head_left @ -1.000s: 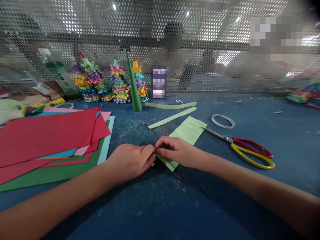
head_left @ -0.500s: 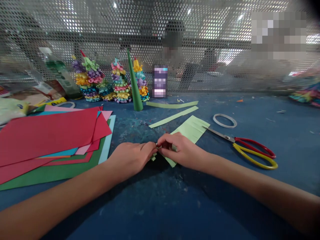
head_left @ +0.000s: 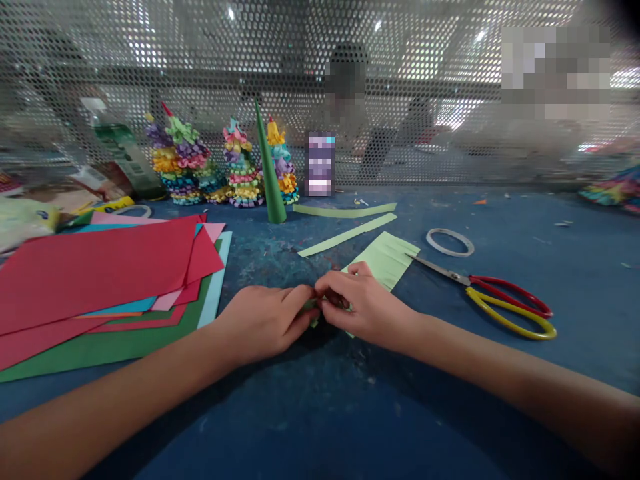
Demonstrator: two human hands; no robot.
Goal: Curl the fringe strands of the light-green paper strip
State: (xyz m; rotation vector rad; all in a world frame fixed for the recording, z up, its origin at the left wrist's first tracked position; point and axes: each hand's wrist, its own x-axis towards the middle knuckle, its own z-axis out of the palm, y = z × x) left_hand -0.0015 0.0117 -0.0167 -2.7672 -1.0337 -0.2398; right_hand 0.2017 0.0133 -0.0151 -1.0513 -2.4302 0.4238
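The left hand [head_left: 265, 323] and the right hand [head_left: 365, 308] are brought closer together than in the earlier frame, and the right hand's fingers are curled further in. Both hands are closed, and a small curl of green paper [head_left: 311, 307] is gripped between their fingertips just above the tabletop [head_left: 500, 380]. The curl is now mostly covered by the fingers, so its exact shape cannot be made out. A fringed light green paper strip [head_left: 385, 267] runs out from under the right hand, and less of its lower end can be seen than before.

Two plain light green strips [head_left: 345, 230] are left lying beyond the hands, and a pair of scissors [head_left: 505, 300] with red and yellow handles is placed to the right, its blades pointing toward the fringed strip. A ring of tape [head_left: 450, 254] is seen beyond the scissors. A stack of coloured paper sheets [head_left: 100, 280] is spread to the left, beside the left hand. A tall green paper cone [head_left: 270, 180] and paper trees [head_left: 183, 160] are stood farther back. Behind them, a blurred rectangular object [head_left: 320, 163] is hard to make out, and a seated person [head_left: 345, 113] is obscured by a perforated metal screen [head_left: 200, 40].
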